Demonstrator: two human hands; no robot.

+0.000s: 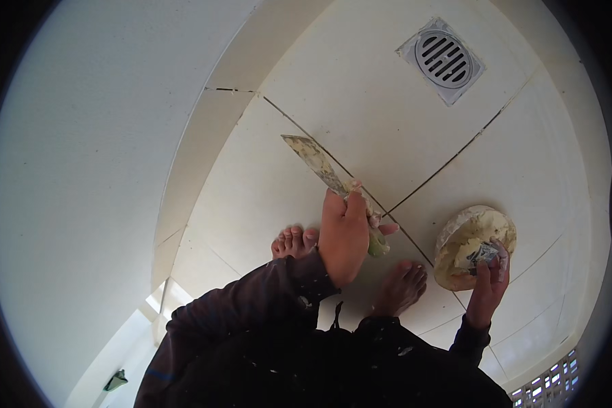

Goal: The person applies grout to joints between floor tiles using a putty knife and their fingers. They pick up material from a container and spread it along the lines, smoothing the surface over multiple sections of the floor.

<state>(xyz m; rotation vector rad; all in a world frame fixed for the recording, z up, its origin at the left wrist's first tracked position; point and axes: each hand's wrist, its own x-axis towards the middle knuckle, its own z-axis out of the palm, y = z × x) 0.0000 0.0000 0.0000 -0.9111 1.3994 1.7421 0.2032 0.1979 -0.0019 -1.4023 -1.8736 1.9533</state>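
Note:
My left hand is closed around a putty knife. Its long blade, smeared with cream paste, points up and to the left, and a greenish handle end shows below my fingers. On the right, my right hand reaches over a round bowl caked with cream-coloured paste. Between those fingers is a small dark-grey flat piece with paste on it; its exact kind is unclear. The fingers partly hide the inside of the bowl.
Cream floor tiles meet in dark, open joints. A round slotted floor drain in a square plate lies at the upper right. A pale wall rises on the left. My bare feet stand below my left hand. Lattice shows at lower right.

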